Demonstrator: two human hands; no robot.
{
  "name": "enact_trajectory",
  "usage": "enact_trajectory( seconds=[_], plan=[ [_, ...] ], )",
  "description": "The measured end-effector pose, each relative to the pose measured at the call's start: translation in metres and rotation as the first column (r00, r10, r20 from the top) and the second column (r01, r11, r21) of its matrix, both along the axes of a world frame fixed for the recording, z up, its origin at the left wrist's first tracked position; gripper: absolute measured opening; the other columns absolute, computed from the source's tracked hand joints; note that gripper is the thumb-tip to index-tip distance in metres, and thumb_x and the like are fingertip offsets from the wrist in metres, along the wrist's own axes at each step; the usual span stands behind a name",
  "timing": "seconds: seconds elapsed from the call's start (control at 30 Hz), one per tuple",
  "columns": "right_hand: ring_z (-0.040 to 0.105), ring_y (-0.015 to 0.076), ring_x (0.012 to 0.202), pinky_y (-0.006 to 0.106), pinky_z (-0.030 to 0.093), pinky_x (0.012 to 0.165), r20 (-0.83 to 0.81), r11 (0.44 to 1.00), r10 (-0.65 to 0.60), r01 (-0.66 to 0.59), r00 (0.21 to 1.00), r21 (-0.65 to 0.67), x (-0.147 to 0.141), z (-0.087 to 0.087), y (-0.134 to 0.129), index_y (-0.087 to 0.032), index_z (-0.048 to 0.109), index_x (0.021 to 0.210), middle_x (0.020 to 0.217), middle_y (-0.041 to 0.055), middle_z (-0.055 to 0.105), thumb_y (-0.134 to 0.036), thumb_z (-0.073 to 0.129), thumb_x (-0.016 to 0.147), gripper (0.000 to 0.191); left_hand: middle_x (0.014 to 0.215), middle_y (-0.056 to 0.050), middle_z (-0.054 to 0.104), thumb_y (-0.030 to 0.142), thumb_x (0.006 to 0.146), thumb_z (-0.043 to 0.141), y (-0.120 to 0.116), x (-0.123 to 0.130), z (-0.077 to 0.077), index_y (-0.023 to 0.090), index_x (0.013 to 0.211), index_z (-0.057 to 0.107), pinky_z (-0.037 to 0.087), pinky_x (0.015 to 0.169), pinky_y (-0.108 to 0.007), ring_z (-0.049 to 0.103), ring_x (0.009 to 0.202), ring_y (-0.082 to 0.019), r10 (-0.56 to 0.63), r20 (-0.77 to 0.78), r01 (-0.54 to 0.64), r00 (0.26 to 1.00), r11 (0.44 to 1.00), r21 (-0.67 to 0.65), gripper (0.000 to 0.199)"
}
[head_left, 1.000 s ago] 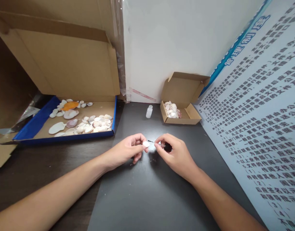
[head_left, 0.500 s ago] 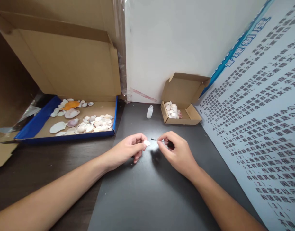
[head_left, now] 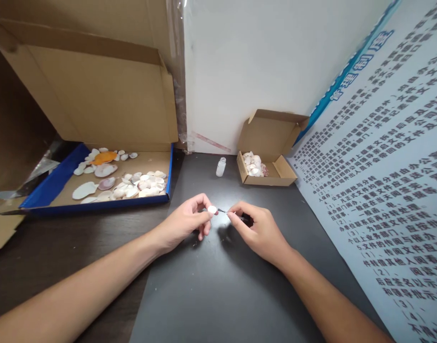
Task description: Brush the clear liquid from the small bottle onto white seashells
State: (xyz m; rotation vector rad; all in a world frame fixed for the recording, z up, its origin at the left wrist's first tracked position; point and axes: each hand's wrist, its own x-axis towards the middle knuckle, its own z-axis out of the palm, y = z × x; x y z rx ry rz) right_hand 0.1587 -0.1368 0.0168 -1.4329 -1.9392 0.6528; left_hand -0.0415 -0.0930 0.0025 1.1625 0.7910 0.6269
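Observation:
Between thumb and fingers, my left hand (head_left: 192, 216) pinches a small white shell (head_left: 212, 209) above the dark mat. My right hand (head_left: 259, 228) is closed on a thin brush (head_left: 223, 211), whose dark tip points left and lies at or very near the shell's right edge; whether they touch is hard to tell. Beyond both hands, a small bottle (head_left: 221, 167) with whitish contents stands uncapped on the mat.
At the left, an open blue-edged box (head_left: 97, 206) holds many shells and an orange piece. A smaller open cardboard box (head_left: 268, 181) with shells stands at the back right. A printed board (head_left: 390, 166) slants along the right side.
My right hand has moved slightly left with the brush, closing the gap to the shell. My left hand has tilted the shell and shifted a little left.

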Motion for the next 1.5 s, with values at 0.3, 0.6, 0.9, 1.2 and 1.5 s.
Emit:
enact_trajectory(
  seconds=[0.3, 0.6, 0.9, 1.2, 1.5],
  plan=[
    [0.047, 0.0130, 0.062, 0.024, 0.036, 0.059, -0.094, 0.998, 0.041, -0.045, 0.995, -0.036, -0.0026, 0.0024, -0.0054, -0.021, 0.050, 0.086, 0.069, -0.0033, 0.051, -0.029, 0.046, 0.097, 0.014, 0.052, 0.008, 0.048, 0.036, 0.087, 0.061, -0.0007, 0.0007, 0.0017, 0.020, 0.084, 0.047, 0.043, 0.047, -0.019, 0.043, 0.044, -0.007, -0.037, 0.000, 0.037, 0.999, 0.999, -0.012, 0.021],
    [0.044, 0.0123, 0.059, 0.024, 0.033, 0.058, -0.052, 0.995, 0.050, -0.055, 0.997, -0.086, -0.0019, 0.0049, -0.0047, -0.021, 0.052, 0.081, 0.064, -0.0046, 0.048, -0.033, 0.045, 0.098, 0.021, 0.054, 0.006, 0.053, 0.045, 0.088, 0.062, -0.0006, -0.0002, 0.0039, 0.018, 0.088, 0.053, 0.041, 0.048, -0.018, 0.047, 0.046, -0.007, -0.070, -0.006, 0.070, 0.998, 0.997, 0.016, 0.028],
    [0.043, 0.0114, 0.056, 0.024, 0.031, 0.056, -0.031, 0.998, 0.020, -0.022, 0.999, -0.057, -0.0032, 0.0023, -0.0048, -0.020, 0.054, 0.078, 0.061, -0.0048, 0.048, -0.032, 0.047, 0.097, 0.024, 0.063, 0.003, 0.060, 0.046, 0.083, 0.067, -0.0001, 0.0013, 0.0067, 0.017, 0.088, 0.052, 0.042, 0.044, -0.019, 0.054, 0.047, -0.009, -0.041, 0.031, 0.041, 0.999, 0.999, -0.005, 0.033],
    [0.044, 0.0113, 0.057, 0.024, 0.032, 0.057, -0.021, 0.998, 0.021, -0.022, 1.000, -0.063, -0.0037, 0.0037, -0.0054, -0.020, 0.055, 0.079, 0.060, -0.0050, 0.049, -0.029, 0.046, 0.097, 0.022, 0.072, 0.005, 0.058, 0.043, 0.083, 0.068, -0.0019, 0.0014, 0.0066, 0.018, 0.087, 0.050, 0.042, 0.045, -0.020, 0.051, 0.045, -0.005, -0.084, 0.043, 0.085, 0.996, 0.996, -0.020, 0.031],
    [0.044, 0.0109, 0.053, 0.023, 0.032, 0.054, -0.018, 1.000, 0.017, -0.017, 1.000, -0.025, -0.0036, 0.0057, -0.0068, -0.020, 0.057, 0.089, 0.060, -0.0054, 0.049, -0.028, 0.048, 0.095, 0.013, 0.058, 0.008, 0.051, 0.042, 0.087, 0.062, -0.0006, -0.0004, 0.0025, 0.020, 0.087, 0.048, 0.037, 0.047, -0.018, 0.044, 0.044, -0.006, -0.079, -0.026, 0.081, 0.997, 0.993, 0.082, 0.026]
  ],
)
